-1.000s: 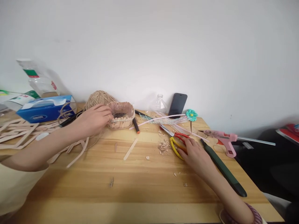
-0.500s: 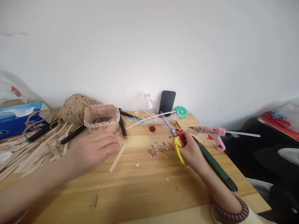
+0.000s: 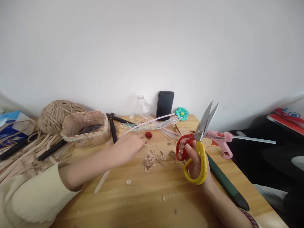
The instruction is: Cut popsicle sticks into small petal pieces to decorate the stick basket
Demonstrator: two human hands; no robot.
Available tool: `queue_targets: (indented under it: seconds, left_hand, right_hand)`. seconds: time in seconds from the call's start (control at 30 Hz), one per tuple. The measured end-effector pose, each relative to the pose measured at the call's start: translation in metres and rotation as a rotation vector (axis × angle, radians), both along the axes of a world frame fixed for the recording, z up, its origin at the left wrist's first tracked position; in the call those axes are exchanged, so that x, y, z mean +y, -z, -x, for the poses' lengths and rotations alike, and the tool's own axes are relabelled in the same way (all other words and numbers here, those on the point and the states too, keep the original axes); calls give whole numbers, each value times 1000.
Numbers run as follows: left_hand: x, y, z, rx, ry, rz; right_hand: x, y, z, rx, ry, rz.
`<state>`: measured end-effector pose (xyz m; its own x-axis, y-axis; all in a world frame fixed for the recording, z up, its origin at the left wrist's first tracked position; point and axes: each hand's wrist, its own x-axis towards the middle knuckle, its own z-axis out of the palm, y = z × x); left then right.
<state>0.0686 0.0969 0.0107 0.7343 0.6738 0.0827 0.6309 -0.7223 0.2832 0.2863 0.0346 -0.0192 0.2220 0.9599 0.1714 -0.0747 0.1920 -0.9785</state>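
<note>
The chips [image 3: 155,157] lie in a loose heap on the table [image 3: 133,209]. Your right hand [image 3: 195,158] is to the right of the chips. Its fingers are bent round the red and yellow handles of the scissors [image 3: 199,136], and the two blades point up with a small gap between them. Your left hand [image 3: 129,147] is to the left of the chips and a bit behind them. Its fingers are bent in, with the tips right by the rose [image 3: 148,135], but I can't tell if they pinch it. The rose sits just behind the chips. The basket [image 3: 92,140] is well to the left of the chips, and the yarn [image 3: 53,115] is even farther left. The phone [image 3: 165,106] stands behind the chips. The glue gun [image 3: 220,136] is to the right of the chips, past the scissors
</note>
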Motion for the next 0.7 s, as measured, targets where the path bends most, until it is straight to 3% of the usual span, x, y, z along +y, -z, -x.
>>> queue_targets:
  seconds: [0.27,0.43,0.7]
  left_hand:
    - [29,12,-8,-73,-109,180]
    - [32,11,-2,-100,-153,232]
    - [31,12,-5,-118,-134,321]
  right_hand:
    - [-3,-12,3,100,14,-21]
    - [-4,-20,4,166,35,-3]
    - [-2,-14,1,106,-31,2]
